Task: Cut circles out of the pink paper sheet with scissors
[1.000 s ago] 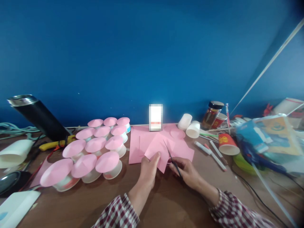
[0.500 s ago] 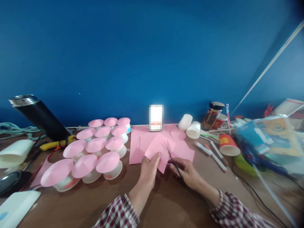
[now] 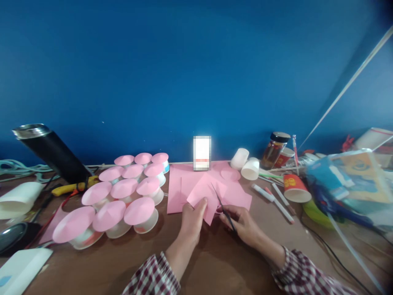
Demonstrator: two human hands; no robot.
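Observation:
My left hand (image 3: 193,219) pinches a pink sheet of paper (image 3: 204,190) between thumb and fingers, holding it over the table. In my right hand (image 3: 241,223) is a pair of scissors (image 3: 225,213), its dark blades pointing up and left across the held sheet. Whether the blades are cutting into the paper I cannot tell. Beneath lie more pink sheets (image 3: 174,192), and a round pink piece (image 3: 230,174) rests just beyond the scissors' tip. To the left, several paper cups (image 3: 146,223) stand in rows, each with a pink paper cone (image 3: 139,209) on top.
White cups (image 3: 250,169), marker pens (image 3: 282,209), a red cup (image 3: 296,188) and a lidded jar (image 3: 274,149) are on the right, beside a plastic bag (image 3: 353,180). At left are a black flask (image 3: 55,153), yellow-handled pliers (image 3: 67,188) and a white cup (image 3: 20,198). A blue wall (image 3: 196,73) rises behind.

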